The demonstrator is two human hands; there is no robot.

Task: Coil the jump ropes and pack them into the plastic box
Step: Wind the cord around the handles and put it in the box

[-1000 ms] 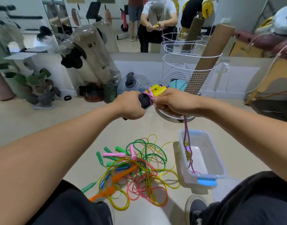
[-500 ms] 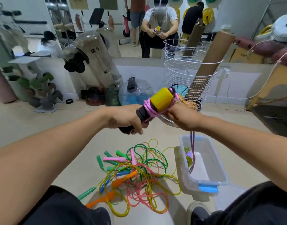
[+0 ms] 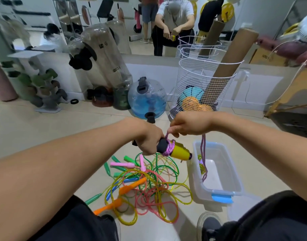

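Fingers of the left hand are curled round the black foam part of a jump-rope handle, which lies nearly level with its yellow end pointing away from the palm toward the plastic box. Just beyond that grip, purple cord is wound in several tight turns round the handle where black meets yellow. The right hand sits just above and beside the handle, its thumb and fingers pinching the same purple cord; a short stretch runs from the pinch down to the wound turns, and from the underside of this hand two strands hang straight down into the box. The loose end of the cord rests inside the box near a small bit of yellow-green rope, against the box's near-left wall. The box stands open on the floor directly below the right hand, its blue latch on the end closest to the person. Below the left hand's grip, well apart from it, a tangled pile of ropes lies on the floor: yellow, pink and green cords with pink, green, orange and blue handles. A white wire basket stands beyond the right hand.
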